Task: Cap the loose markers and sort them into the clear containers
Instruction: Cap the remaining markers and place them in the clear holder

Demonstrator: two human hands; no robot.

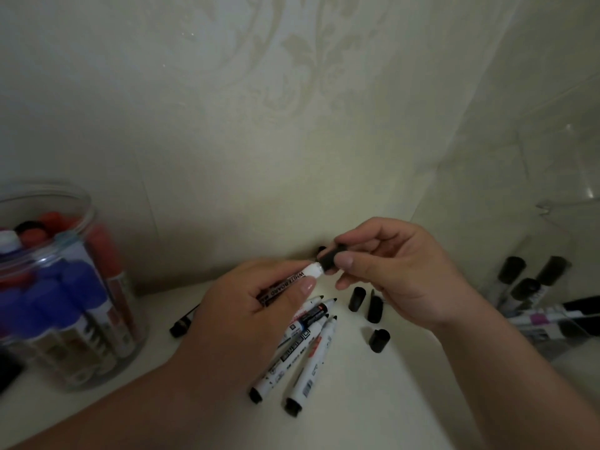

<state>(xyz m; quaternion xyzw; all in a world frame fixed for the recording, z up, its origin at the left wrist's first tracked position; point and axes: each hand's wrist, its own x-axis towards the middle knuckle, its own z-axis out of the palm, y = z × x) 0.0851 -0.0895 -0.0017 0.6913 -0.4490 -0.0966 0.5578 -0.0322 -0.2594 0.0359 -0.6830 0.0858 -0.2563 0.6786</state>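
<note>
My left hand (250, 306) grips a white whiteboard marker (293, 280) with its front end pointing up and right. My right hand (396, 271) pinches a black cap (329, 259) that sits on the marker's tip. Below the hands several uncapped white markers (311, 355) lie on the white table, tips toward the wall. Three loose black caps (357, 298) (375, 308) (379, 340) lie to their right. A clear round jar (81, 287) at the left holds blue and red capped markers. A clear container (552, 306) at the right holds black capped markers.
A black capped marker (181, 324) lies partly hidden behind my left hand. A patterned wall stands close behind the table. A dark object (8, 371) shows at the left edge, in front of the jar.
</note>
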